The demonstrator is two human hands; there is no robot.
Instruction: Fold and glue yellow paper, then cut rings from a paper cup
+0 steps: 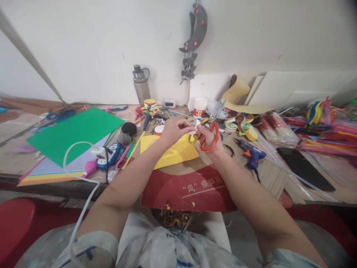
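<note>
My right hand (209,139) is closed round a pair of scissors with red-orange handles (209,137); their grey blades (218,110) point away from me. A yellow loop (193,139), perhaps a paper strip, shows by its fingers. My left hand (177,130) pinches at the right hand's fingertips, and what lies between its fingers is too small to make out. Both hands are held over a yellow sheet (170,152) on the table. A small white and red disc (159,130) sits beside the left hand. Behind the hands stands a red and white paper cup (200,107).
Green card (78,134) and other coloured sheets lie at left, near a white cable (83,208). On the right are a blue glue gun (252,152), a black phone (304,167) and pipe cleaners (331,139). A bottle (141,87) stands against the wall. Red printed cardboard (186,190) covers the front edge.
</note>
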